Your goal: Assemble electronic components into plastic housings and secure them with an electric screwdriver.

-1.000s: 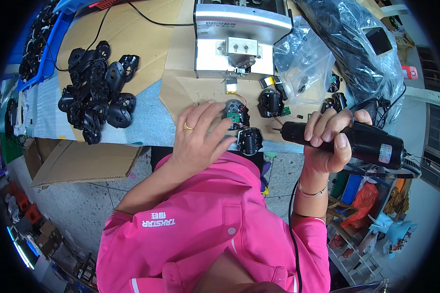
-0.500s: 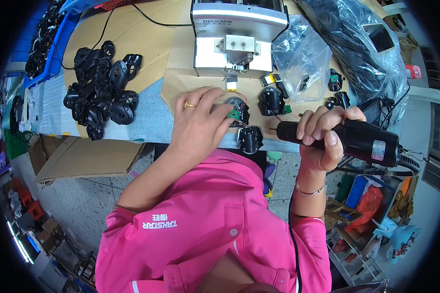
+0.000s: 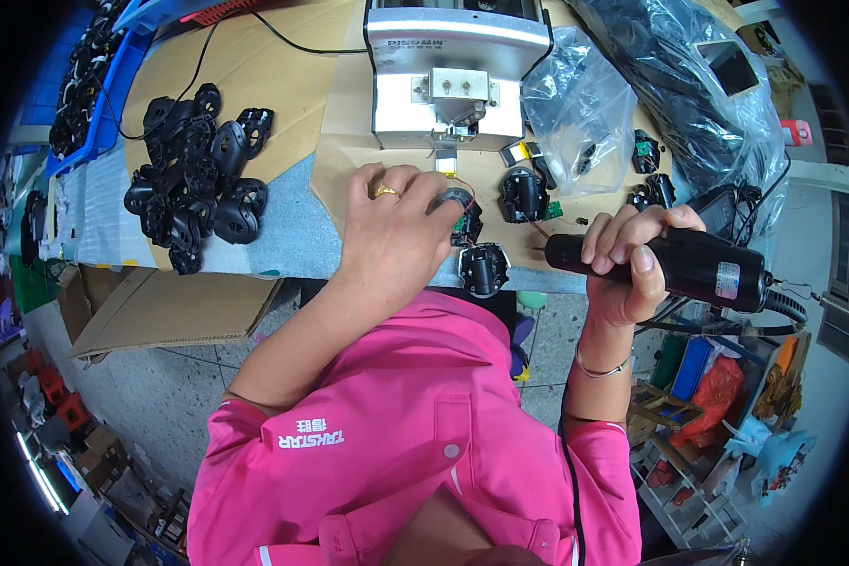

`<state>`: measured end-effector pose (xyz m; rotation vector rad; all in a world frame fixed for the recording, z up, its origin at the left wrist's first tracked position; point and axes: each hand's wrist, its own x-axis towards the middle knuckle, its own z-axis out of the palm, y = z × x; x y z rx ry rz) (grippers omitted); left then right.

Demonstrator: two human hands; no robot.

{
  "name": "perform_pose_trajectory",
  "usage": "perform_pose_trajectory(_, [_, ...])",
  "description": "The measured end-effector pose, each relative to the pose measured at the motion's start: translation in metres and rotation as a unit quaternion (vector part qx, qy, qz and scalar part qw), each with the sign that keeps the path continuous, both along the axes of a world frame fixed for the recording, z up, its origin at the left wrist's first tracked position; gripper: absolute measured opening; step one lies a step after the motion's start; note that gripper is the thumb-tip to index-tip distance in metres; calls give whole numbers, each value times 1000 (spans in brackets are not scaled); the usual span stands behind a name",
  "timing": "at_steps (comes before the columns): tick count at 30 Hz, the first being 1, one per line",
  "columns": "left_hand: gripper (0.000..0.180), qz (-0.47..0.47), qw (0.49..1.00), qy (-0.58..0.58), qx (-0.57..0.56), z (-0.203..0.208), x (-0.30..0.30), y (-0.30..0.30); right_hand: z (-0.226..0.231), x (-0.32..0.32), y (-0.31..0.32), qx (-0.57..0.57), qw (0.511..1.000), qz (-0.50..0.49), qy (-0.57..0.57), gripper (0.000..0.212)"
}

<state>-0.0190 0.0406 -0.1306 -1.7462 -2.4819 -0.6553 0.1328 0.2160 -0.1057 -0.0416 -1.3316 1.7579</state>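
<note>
My left hand point(image 3: 396, 226) rests at the bench's front, its fingers bent and closed on a small black plastic housing point(image 3: 474, 226) with a green circuit board. The fingertips cover part of this housing and board. Thin red wires run from it toward a flat silver battery point(image 3: 445, 160) with a yellow end. Just in front lies another black housing part point(image 3: 484, 270). My right hand point(image 3: 627, 255) is wrapped round a black electric screwdriver point(image 3: 707, 269), held level, its thin bit pointing left and apart from the housings.
A metal box-shaped machine point(image 3: 457, 80) stands at the back. Black plastic shells point(image 3: 198, 174) are heaped at the left, near a blue crate point(image 3: 113, 118). To the right lie another housing with wires point(image 3: 524, 195), a clear plastic bag point(image 3: 580, 113) and a large plastic-wrapped bundle point(image 3: 670, 75).
My left fingers have curled in more over the housing and hide more of the green board. The screwdriver in my right hand has shifted slightly to the right.
</note>
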Motion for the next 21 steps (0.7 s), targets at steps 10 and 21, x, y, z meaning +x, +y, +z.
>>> perform_pose_trajectory(10, [31,-61,994,-92,26,13,5,-5,-4,2,5,0,1000,-14,3,45])
perform_pose_trajectory(21, [37,-154,981,12,121,-24,39,-14,-5,2,9,-3,1000,-14,5,43])
